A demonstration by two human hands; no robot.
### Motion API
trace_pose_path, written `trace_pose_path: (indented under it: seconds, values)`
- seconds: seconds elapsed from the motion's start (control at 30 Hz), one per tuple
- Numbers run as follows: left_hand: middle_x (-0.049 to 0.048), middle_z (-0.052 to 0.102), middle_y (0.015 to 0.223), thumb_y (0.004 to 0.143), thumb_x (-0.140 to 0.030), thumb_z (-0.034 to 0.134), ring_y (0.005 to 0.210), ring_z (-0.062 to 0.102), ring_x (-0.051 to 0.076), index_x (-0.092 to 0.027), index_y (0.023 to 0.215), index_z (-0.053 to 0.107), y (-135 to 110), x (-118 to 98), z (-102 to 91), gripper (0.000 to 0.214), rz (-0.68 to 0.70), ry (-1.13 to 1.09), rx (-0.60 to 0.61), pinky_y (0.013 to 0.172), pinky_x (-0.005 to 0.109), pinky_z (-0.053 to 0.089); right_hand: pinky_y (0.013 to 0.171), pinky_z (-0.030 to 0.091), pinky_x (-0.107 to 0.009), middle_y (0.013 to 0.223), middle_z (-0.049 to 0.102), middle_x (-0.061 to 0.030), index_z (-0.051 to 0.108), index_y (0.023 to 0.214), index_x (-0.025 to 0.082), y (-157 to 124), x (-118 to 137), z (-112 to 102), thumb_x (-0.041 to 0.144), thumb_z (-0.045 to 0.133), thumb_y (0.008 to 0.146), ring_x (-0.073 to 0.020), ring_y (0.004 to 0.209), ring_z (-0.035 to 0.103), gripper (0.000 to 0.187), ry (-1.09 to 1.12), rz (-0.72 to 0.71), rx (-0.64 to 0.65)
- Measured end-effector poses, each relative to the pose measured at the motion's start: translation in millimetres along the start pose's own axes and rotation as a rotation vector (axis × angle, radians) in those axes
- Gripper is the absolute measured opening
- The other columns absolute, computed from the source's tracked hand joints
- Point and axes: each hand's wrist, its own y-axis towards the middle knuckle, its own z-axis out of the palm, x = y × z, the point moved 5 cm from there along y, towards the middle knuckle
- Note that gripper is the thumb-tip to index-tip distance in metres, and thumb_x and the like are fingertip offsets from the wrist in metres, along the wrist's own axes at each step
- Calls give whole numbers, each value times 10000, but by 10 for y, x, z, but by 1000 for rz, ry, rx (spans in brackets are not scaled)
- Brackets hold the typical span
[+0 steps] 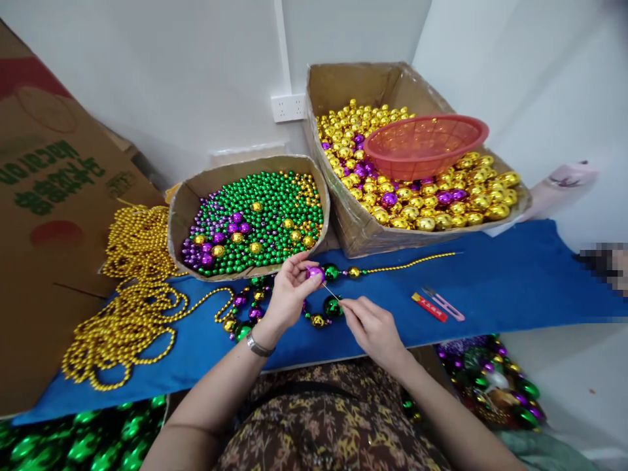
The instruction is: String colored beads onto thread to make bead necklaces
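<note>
My left hand (292,288) pinches a shiny purple bead (314,275) above the blue cloth. My right hand (370,324) is closed on the end of a thin needle-like rod (332,292) that reaches up to the purple bead; whether it passes through the bead I cannot tell. Around my hands lies a bead string of green, gold and purple balls, with a large green bead (332,306) and a gold bead (318,320) near my right fingertips. From it a thin twisted gold cord (412,263) runs to the right. My left palm partly hides the string.
Behind stand a carton of small beads (245,271) and a larger carton of gold balls (363,245) holding a red plastic basket (426,147). Gold bead chains (122,327) are heaped at left. Pink snips (449,306) and a red packet (429,307) lie at right.
</note>
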Motion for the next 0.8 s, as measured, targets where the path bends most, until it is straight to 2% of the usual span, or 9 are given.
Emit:
trace_pose_path:
  seconds: [0.13,0.2,0.27,0.33,0.4,0.47,0.63,0.7,0.8]
  values:
    - [129,633,1179,797,-526,650,1027,641,241,-212,1182,580,198,-175,65,502,-57,23,224,804,371,556,697,517,-262,836,682,-38,635,1001,206,21,-73,-92,222,466,961,-149,737,653,174,24,34,-40]
    - [127,653,1145,854,-548,552,1026,642,237,-196,1152,605,468,-348,7,464,34,161,216,820,379,546,680,507,-263,801,668,-29,630,983,206,16,-133,-161,229,473,958,-146,705,640,161,5,66,-66]
    - [105,687,1038,870,-440,563,957,654,210,-170,1093,626,805,-495,-61,356,176,497,134,803,340,537,667,500,-263,784,656,-25,629,965,209,3,-190,-216,231,479,955,-148,693,634,152,-4,94,-91]
    - [92,706,969,879,-322,547,895,660,190,-150,1049,644,1137,-515,-59,260,243,981,112,812,313,517,671,500,-264,792,655,-26,628,963,213,-10,-231,-245,233,483,953,-151,704,638,147,2,109,-110]
    - [82,715,982,879,-256,525,909,663,195,-165,1057,656,1413,-405,-17,239,221,1391,164,840,305,497,682,503,-267,798,656,-30,629,970,215,-17,-253,-253,237,484,953,-154,712,640,147,3,110,-121]
    - [87,719,983,847,-226,553,955,661,229,-183,1048,675,1600,-255,29,239,173,1580,214,860,326,485,686,505,-270,792,657,-33,631,973,215,-20,-268,-253,240,482,954,-156,712,639,152,-11,110,-125]
    - [157,713,937,736,-99,601,1006,648,314,-152,939,716,1783,11,123,239,101,1648,229,869,388,471,695,511,-271,798,667,-38,637,975,209,-31,-299,-262,236,478,955,-158,722,646,162,-35,118,-109]
    - [155,712,933,712,-82,607,1007,646,318,-154,932,723,1794,15,135,259,99,1639,219,866,387,471,695,512,-271,794,667,-37,639,972,211,-38,-302,-271,234,477,955,-157,715,646,165,-38,115,-109]
    - [106,714,922,734,-126,593,967,652,283,-182,1023,713,1711,-107,117,318,125,1609,187,840,359,482,690,508,-270,790,662,-35,636,966,211,-51,-296,-279,226,480,954,-157,713,643,157,-37,107,-115]
